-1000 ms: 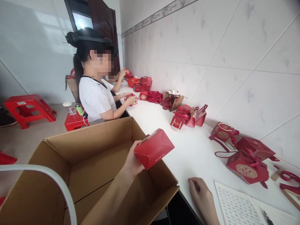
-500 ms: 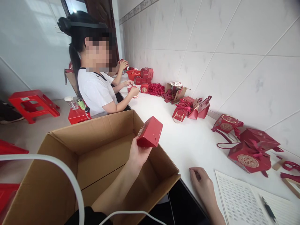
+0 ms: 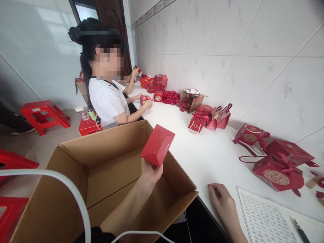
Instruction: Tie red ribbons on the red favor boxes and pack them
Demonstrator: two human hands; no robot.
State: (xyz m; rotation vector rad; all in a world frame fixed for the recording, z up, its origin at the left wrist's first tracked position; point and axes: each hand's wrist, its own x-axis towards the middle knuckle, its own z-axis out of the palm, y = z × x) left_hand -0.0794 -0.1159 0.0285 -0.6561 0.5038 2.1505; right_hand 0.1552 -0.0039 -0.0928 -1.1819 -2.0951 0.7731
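Note:
Above the big open cardboard carton (image 3: 101,133), my left hand (image 3: 152,172) is closed around a red gift box (image 3: 159,143). Its creased side, with small pale print, faces up toward me, and the fingers beneath it are mostly hidden. My right hand (image 3: 222,200) rests on the white table (image 3: 187,158), its fingers loosely curled in and nothing visible in them. Just right of that hand lies an open notebook (image 3: 263,209) with rows of small marks, and a black pen (image 3: 301,231) on its page.
Ribboned red gift boxes (image 3: 278,172) stand along the wall at right, with more (image 3: 202,118) farther back. A co-worker (image 3: 108,101) sits at the table's left, handling a small red box (image 3: 145,100). Red stools (image 3: 45,114) stand on the floor. A white cable (image 3: 68,189) crosses in front.
My left hand has tilted the red gift box, so more of its creased side shows. The view has shifted slightly left. My right hand stays on the table.

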